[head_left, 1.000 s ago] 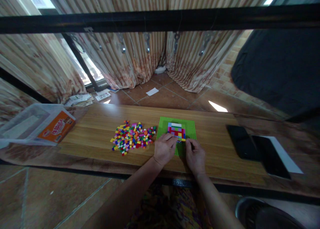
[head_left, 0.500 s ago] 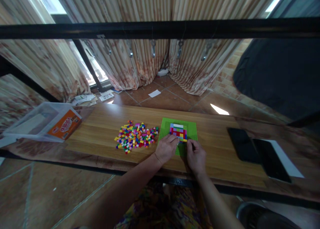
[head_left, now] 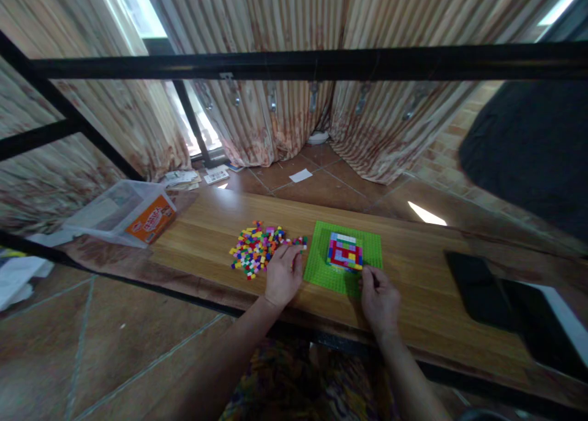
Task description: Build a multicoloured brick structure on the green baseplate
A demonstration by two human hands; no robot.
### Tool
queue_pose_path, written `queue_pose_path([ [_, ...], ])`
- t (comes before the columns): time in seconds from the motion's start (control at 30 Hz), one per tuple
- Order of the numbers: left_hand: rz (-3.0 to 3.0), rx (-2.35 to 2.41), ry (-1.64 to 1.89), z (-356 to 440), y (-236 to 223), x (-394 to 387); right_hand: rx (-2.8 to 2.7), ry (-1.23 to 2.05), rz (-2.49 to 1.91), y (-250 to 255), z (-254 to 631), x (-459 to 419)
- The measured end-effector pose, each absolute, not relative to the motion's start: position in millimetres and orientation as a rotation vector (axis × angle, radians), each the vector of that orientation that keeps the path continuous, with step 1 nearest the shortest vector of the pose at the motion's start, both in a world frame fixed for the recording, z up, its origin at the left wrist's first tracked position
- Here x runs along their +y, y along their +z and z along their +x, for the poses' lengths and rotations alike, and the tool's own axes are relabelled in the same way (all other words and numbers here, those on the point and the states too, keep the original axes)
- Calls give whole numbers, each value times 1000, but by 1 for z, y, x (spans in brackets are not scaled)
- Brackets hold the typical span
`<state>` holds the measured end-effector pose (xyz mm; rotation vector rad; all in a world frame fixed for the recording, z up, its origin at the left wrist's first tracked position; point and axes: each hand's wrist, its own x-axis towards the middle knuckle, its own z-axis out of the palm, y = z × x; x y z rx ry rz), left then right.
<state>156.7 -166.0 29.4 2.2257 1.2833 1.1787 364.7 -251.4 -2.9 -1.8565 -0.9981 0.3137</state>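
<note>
A green studded baseplate (head_left: 316,268) lies on the wooden board, bearing a low block of toy bricks (head_left: 344,252) in red, blue, white and yellow. To its left is a loose pile of small coloured bricks (head_left: 257,246). My left hand (head_left: 283,274) is over the pile's right side, fingers apart and pointing down; its fingertips are partly hidden. At the near right corner of the brick block, my right hand (head_left: 379,292) has thumb and forefinger pressed together beside a yellow brick. Whether anything is pinched there is too small to make out.
A clear plastic box (head_left: 114,209) with an orange label stands at the left end of the wooden board (head_left: 413,286). Two dark flat devices (head_left: 480,289) and a white sheet (head_left: 567,314) lie at the right. A black metal bar (head_left: 294,65) crosses beyond the board.
My left hand has left the brick block and moved left to the loose pile. My right hand stays at the block's near right corner. The camera view has turned left.
</note>
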Motion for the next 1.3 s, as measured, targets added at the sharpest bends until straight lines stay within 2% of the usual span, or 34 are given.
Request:
queue_pose_path([
  [0.2, 2208, 1483, 1085, 125, 35, -147, -986, 313, -1913, -9, 368, -253],
  [0.5, 2402, 1473, 782, 143, 32, -143, -1042, 267, -1933, -4, 368, -255],
  [0.7, 2489, 1382, 712, 145, 27, -139, -1047, 268, -1944, -5, 368, -254],
  [1.13, 2461, 1502, 773, 139, 29, -134, -1041, 266, -1951, -6, 368, -253],
  [1.3, 2549, 1440, 653, 151, 34, -141, -1037, 261, -1934, -3, 366, -253],
])
